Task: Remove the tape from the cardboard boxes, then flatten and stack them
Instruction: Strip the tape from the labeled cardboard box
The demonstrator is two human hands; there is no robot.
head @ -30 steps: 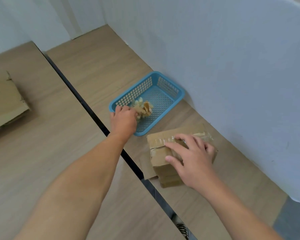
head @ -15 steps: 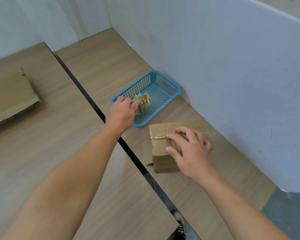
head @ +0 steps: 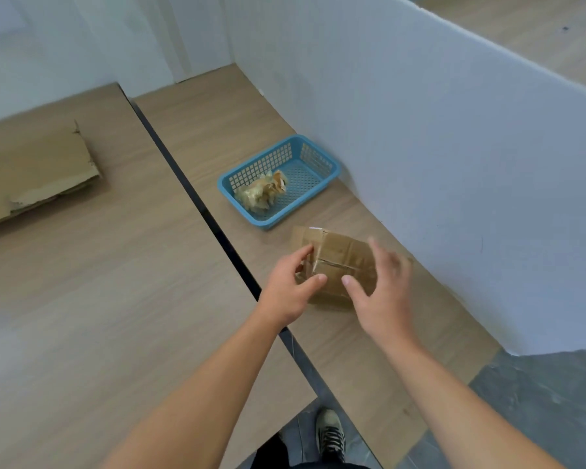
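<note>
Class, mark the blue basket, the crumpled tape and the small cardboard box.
blue basket [head: 257, 165]: head view, left wall.
crumpled tape [head: 261, 194]: head view, its middle.
small cardboard box [head: 344, 253]: head view, top face.

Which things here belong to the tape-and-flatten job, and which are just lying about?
Job: box; flattened cardboard; tape wad; basket holding it; left hand and right hand at the box.
Lying about: partition; shoe.
</note>
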